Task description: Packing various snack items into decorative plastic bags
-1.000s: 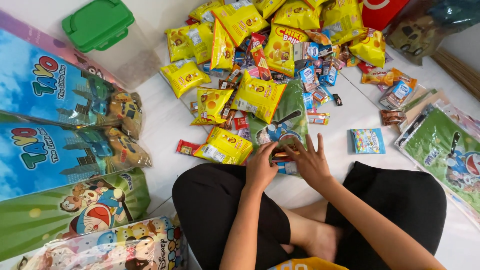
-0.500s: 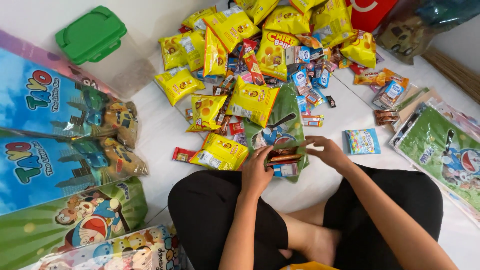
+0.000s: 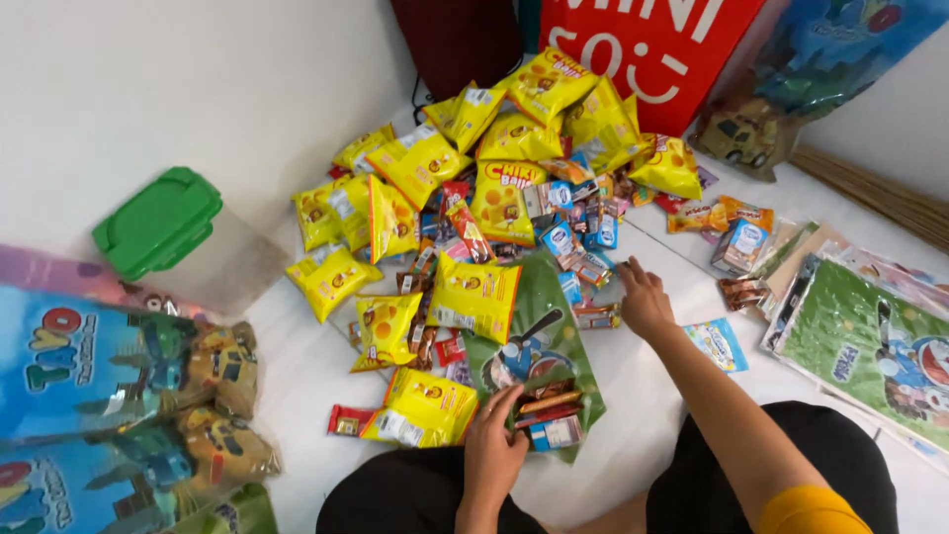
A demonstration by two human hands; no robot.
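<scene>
I sit on a white floor with a heap of yellow snack bags (image 3: 499, 188) and small sweets spread in front of me. My left hand (image 3: 494, 445) rests on a green cartoon gift bag (image 3: 549, 341), its fingers on the small snack bars (image 3: 547, 407) lying on the bag's near end. My right hand (image 3: 643, 302) reaches forward over the floor, fingers curled, next to a small wrapped bar (image 3: 596, 316) and the little blue packets (image 3: 583, 232). Whether it grips anything is hidden.
A clear box with a green lid (image 3: 163, 222) stands at the left wall. Large blue cartoon bags (image 3: 109, 366) lie at the left. More green and pale gift bags (image 3: 870, 341) lie at the right, a red shopping bag (image 3: 643, 49) stands behind the heap.
My right hand left the green bag and stretched forward to the sweets by the pile. My left hand stays at the bars on the bag. The camera tilted up toward the wall.
</scene>
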